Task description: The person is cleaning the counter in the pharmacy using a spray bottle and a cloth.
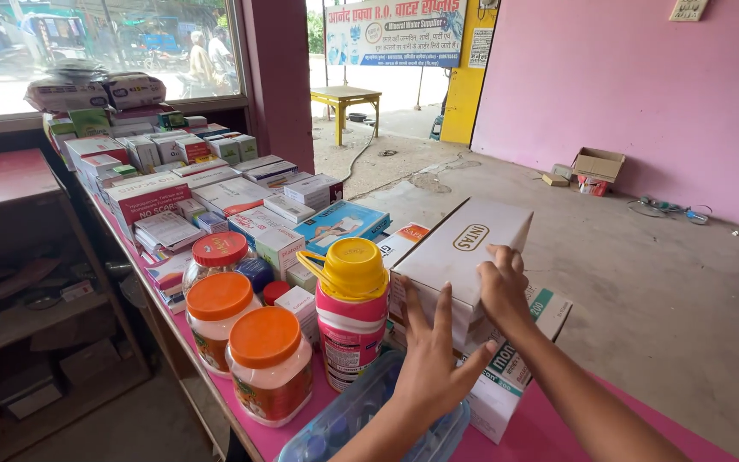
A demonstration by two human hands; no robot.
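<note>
We steady a long white carton (pixel 458 251) atop a stack of boxes at the pink tabletop (pixel 549 432) edge. Left hand (pixel 428 364) lies spread flat against its near end; right hand (pixel 503 287) curls over its top edge, likely squaring it. Beside it: a yellow-capped pink bottle (pixel 351 308) and three orange-lidded jars (pixel 268 364).

This is a small street-side medicine shop, open at the front. A pink tabletop (pixel 549 432) is packed with stacked medicine cartons (pixel 215 184), and orange-lidded jars (pixel 268 364) stand at its near end beside a yellow-capped pink bottle (pixel 352 312). Beyond the tabletop lie a bare concrete floor (pixel 660 282), a pink wall (pixel 643 85) and a hanging signboard (pixel 395 32), with a window (pixel 87 43) onto street traffic behind the cartons.
</note>
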